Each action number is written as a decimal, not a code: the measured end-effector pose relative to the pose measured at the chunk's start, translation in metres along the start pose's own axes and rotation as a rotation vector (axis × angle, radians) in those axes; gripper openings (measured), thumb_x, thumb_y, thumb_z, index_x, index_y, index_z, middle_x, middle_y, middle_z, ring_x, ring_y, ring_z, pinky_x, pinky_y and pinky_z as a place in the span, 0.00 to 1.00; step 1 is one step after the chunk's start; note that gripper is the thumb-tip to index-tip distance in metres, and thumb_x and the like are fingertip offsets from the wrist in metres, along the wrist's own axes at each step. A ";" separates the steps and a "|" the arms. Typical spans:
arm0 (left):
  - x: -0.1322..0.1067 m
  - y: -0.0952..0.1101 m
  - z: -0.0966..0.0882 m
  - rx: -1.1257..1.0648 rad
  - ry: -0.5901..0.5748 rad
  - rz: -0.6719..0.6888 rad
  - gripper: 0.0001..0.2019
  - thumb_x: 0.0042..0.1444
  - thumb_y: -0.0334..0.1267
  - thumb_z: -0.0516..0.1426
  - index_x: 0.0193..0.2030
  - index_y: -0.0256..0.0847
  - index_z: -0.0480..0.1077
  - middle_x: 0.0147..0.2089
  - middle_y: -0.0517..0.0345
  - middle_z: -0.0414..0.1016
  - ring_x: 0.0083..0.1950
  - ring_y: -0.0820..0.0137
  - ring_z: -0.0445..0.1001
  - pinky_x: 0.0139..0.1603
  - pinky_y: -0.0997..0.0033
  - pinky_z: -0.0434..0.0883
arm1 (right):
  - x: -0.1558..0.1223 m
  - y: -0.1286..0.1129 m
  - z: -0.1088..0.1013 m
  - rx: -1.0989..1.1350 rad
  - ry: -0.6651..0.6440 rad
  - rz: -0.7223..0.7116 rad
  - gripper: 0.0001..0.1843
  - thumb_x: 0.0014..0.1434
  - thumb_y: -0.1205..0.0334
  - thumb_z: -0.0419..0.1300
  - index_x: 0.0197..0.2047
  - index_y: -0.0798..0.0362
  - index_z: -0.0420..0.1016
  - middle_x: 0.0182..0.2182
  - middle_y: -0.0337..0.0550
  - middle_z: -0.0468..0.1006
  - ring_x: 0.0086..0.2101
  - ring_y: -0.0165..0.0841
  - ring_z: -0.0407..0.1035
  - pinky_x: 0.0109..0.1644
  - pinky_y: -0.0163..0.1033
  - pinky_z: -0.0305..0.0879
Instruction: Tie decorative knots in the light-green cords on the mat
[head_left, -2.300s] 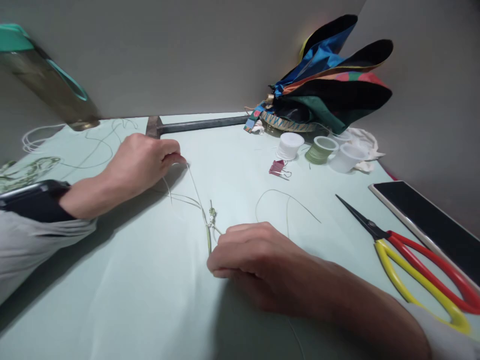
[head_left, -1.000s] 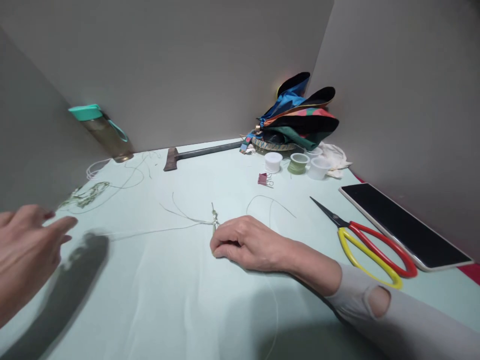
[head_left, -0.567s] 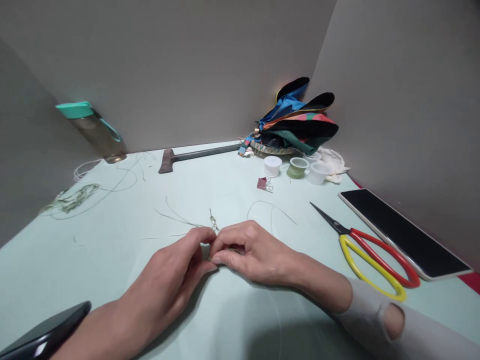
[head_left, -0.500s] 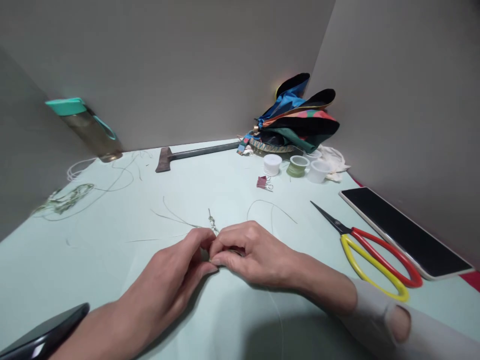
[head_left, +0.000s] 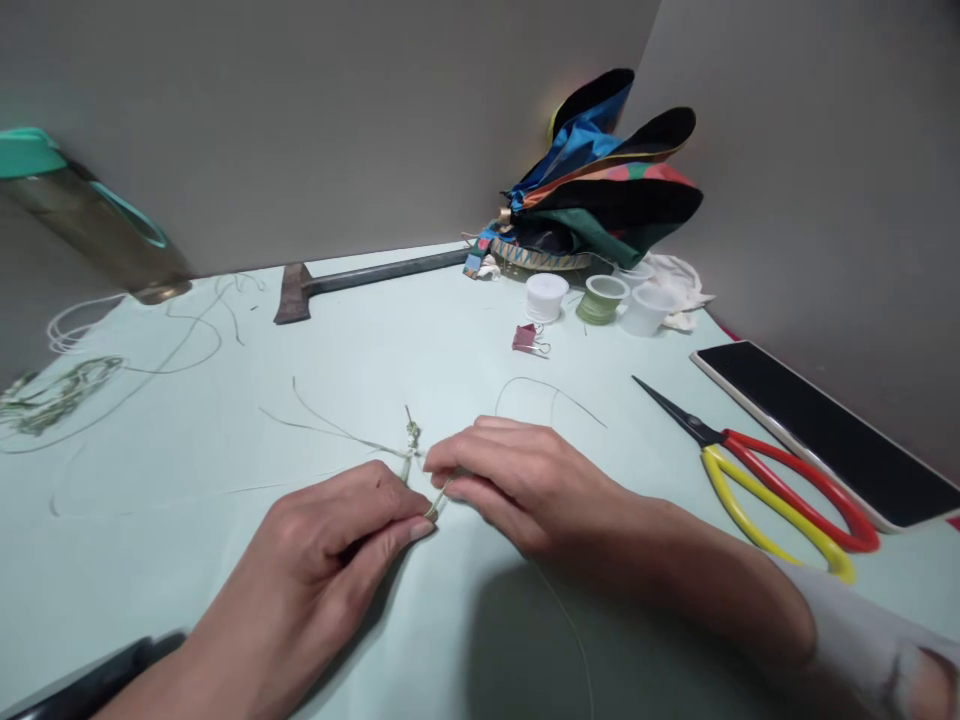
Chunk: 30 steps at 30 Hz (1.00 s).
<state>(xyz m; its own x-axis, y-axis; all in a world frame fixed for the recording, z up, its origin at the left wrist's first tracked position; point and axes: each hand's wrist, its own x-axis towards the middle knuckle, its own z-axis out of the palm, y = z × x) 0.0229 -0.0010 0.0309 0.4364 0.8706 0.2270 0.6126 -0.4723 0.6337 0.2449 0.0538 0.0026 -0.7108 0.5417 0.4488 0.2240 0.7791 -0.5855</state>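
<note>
Thin green cord point(head_left: 444, 494) runs between my two hands at the middle of the table. My left hand point(head_left: 349, 535) is closed in a pinch on it, thumb against the fingers. Just to the right, my right hand point(head_left: 517, 480) also pinches the cord, its fingertips a short gap from the left ones. Beyond the fingers a small knotted piece point(head_left: 412, 435) of green and white cord stands out, joined to what I hold. Loose cord ends point(head_left: 330, 428) spread left from it over the table. The part inside my left fingers is hidden.
Red-and-yellow-handled scissors point(head_left: 712, 440) and a phone point(head_left: 817, 430) lie at right. A hammer-like tool point(head_left: 294, 294), a binder clip point(head_left: 528, 338), a white spool point(head_left: 546, 298), a green cord spool point(head_left: 601, 300) and a colourful cloth bundle point(head_left: 600, 190) are behind. A bottle point(head_left: 97, 230) and tangled cord point(head_left: 60, 395) are left.
My hands were touching; now my right hand has drawn apart to the right, with cord showing between them. The view has shifted and come slightly closer.
</note>
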 end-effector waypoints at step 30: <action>0.000 -0.005 -0.004 -0.112 -0.104 0.078 0.13 0.67 0.28 0.56 0.37 0.47 0.79 0.32 0.65 0.79 0.31 0.77 0.78 0.32 0.85 0.72 | -0.008 -0.006 -0.034 -0.320 -0.367 -0.007 0.08 0.70 0.75 0.56 0.42 0.54 0.73 0.46 0.48 0.77 0.44 0.39 0.64 0.49 0.44 0.63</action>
<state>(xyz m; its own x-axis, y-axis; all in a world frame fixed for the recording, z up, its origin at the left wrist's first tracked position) 0.0171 0.0016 0.0300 0.5494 0.8102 0.2043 0.4996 -0.5145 0.6970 0.2720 0.0549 0.0254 -0.8880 0.4344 0.1507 0.3719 0.8713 -0.3202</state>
